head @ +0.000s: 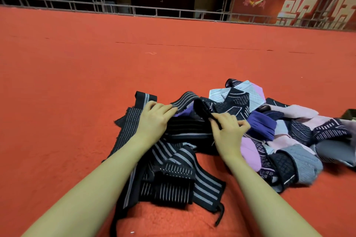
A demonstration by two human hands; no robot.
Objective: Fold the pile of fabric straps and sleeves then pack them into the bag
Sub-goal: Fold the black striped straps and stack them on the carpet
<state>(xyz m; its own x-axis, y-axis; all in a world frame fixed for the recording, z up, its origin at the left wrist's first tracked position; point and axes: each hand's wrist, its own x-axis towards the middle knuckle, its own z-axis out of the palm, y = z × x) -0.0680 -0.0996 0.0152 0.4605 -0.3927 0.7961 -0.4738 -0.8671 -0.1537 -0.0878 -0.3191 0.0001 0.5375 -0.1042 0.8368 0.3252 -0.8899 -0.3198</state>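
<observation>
Black elastic striped strap (187, 127), centre frame: soft, limp, light. Your left hand (154, 119) presses it flat; right hand (229, 127) pinches its folded end (202, 107); grip ends.

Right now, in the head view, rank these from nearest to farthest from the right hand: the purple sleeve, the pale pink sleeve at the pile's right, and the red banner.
From the right hand:
1. Purple sleeve, just to its right in the pile.
2. Pale pink sleeve, farther right on the pile's edge.
3. Red banner, far back on the right, beyond the carpet.
</observation>
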